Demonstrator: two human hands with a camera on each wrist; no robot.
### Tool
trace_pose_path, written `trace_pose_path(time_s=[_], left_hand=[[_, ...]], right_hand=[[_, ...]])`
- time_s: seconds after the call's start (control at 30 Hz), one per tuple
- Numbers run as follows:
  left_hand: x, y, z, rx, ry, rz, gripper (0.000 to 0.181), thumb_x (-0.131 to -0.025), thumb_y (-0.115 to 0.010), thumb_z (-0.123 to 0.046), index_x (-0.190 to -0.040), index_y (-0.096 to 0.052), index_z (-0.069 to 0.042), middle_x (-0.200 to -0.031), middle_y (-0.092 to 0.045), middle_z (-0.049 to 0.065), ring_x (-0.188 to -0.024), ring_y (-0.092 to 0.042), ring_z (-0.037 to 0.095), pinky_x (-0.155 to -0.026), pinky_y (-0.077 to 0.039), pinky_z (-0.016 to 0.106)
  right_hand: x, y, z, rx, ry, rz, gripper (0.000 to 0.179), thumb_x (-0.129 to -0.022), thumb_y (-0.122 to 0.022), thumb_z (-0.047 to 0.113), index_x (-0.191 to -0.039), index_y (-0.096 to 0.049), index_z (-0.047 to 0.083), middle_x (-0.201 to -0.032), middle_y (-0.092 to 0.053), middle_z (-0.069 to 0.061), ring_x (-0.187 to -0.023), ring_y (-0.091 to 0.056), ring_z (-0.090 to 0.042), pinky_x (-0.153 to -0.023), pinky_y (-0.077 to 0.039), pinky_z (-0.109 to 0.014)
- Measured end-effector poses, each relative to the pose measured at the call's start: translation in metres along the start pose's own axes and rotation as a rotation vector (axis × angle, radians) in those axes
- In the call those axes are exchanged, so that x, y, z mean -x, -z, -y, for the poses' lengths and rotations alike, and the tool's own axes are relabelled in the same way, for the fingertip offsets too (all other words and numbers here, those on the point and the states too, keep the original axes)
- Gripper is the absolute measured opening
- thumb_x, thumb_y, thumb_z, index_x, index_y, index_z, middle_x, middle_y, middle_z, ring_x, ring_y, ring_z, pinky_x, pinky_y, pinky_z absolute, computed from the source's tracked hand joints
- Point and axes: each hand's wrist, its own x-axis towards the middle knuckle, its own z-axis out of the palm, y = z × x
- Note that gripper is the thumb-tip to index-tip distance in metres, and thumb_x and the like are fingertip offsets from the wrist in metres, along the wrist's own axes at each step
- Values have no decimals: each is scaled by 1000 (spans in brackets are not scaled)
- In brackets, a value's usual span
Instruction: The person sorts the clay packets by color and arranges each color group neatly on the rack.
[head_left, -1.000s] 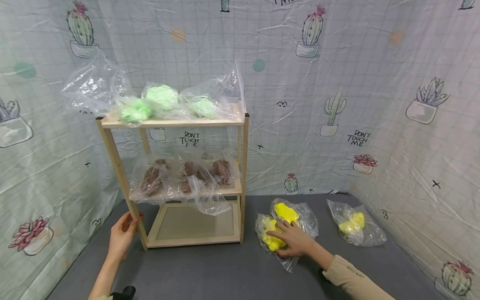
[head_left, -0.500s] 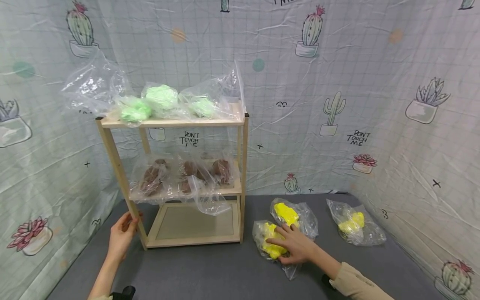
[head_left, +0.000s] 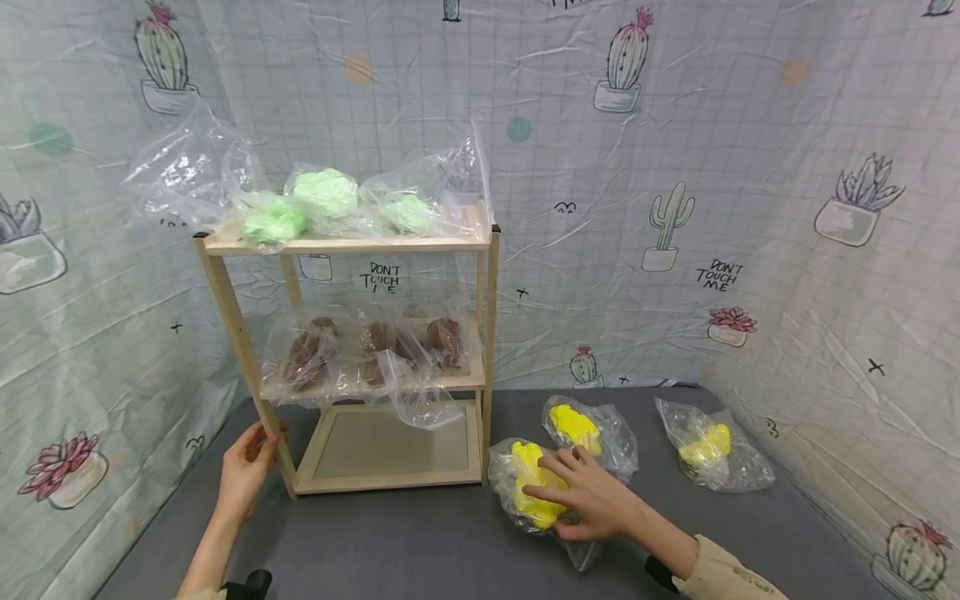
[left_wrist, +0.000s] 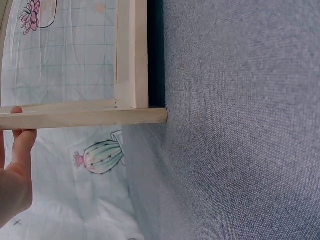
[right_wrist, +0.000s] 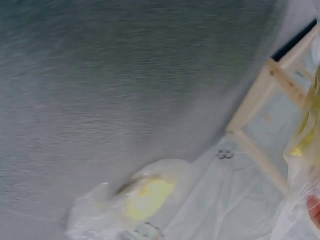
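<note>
My left hand (head_left: pixel 243 471) grips the left front post (head_left: pixel 242 343) of a wooden shelf rack low down. In the left wrist view, thumb and fingers lie on either side of that post (left_wrist: pixel 82 118). My right hand (head_left: pixel 596 497) holds a clear plastic bag with a bright yellow lump (head_left: pixel 527 477), just right of the rack. Its fingers spread over the bag, thumb at the near side. At the right edge of the right wrist view this bag (right_wrist: pixel 304 142) partly shows. Behind it lies a second yellow-filled bag (head_left: pixel 576 427) on the dark grey table.
Another yellow-filled bag (head_left: pixel 708 448) lies farther right. Bagged pale green lumps (head_left: pixel 326 193) sit on the top shelf, bagged brown lumps (head_left: pixel 378 342) on the middle one. The bottom shelf (head_left: pixel 393 446) is a bare panel. A cactus-print curtain (head_left: pixel 570 275) surrounds the table.
My right hand has shifted slightly left and nearer with the yellow-filled bag, away from the bag behind it. My left hand stays on the post.
</note>
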Motion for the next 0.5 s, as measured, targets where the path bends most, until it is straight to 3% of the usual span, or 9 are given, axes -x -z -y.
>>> trace_pose_path(time_s=[0.1, 0.17, 0.2, 0.23, 0.33, 0.4, 0.5], left_hand=[[-2, 4, 8, 47, -32, 41, 36, -91, -51, -18, -121, -49, 2, -97, -60, -24, -85, -58, -10, -65, -44, 11], [-6, 7, 21, 154, -70, 76, 33, -90, -52, -14, -121, -52, -2, -100, -63, -18, -86, -59, -7, -64, -44, 11], [-6, 8, 22, 151, -72, 80, 32, -90, -52, -15, -120, -52, -3, -100, -63, -18, -86, -59, -7, -64, -45, 11], [-5, 6, 15, 87, -55, 68, 34, -91, -51, -18, -121, -51, 0, -99, -62, -21, -86, -58, -9, -64, -45, 11], [-5, 4, 11, 98, -34, 46, 35, -91, -51, -13, -119, -48, 7, -96, -63, -20, -84, -59, -7, -62, -45, 11], [-4, 3, 5, 2, 6, 37, 38, -91, -50, -18, -120, -47, 7, -94, -60, -26, -84, -58, -10, -64, -45, 12], [-11, 10, 33, 105, -43, 63, 32, -91, -50, -12, -120, -50, 1, -97, -62, -20, -85, -59, -8, -62, -45, 11]], right_hand=[[-10, 6, 4, -15, 18, -49, 57, -70, -63, 44, -124, -51, 30, -116, -51, -6, -84, -34, -13, -70, -22, -32], [-16, 7, 8, -15, 24, -75, 56, -70, -63, 44, -124, -51, 29, -115, -51, -6, -82, -34, -13, -70, -23, -32], [-20, 7, 10, -13, 26, -90, 56, -70, -62, 44, -123, -52, 29, -114, -51, -6, -81, -34, -13, -70, -23, -32], [-24, 7, 13, -11, 25, -100, 55, -71, -61, 44, -123, -52, 29, -114, -51, -6, -81, -34, -13, -69, -24, -32], [-36, 4, 21, 9, 12, -123, 51, -75, -56, 45, -123, -52, 29, -112, -51, -6, -79, -34, -13, -68, -24, -31], [-46, 1, 27, 19, -2, -134, 50, -76, -54, 45, -122, -52, 29, -110, -51, -5, -79, -34, -13, -68, -22, -30], [-63, -4, 38, 26, -39, -136, 50, -76, -54, 46, -123, -51, 29, -109, -50, -4, -78, -33, -13, -67, -20, -29]])
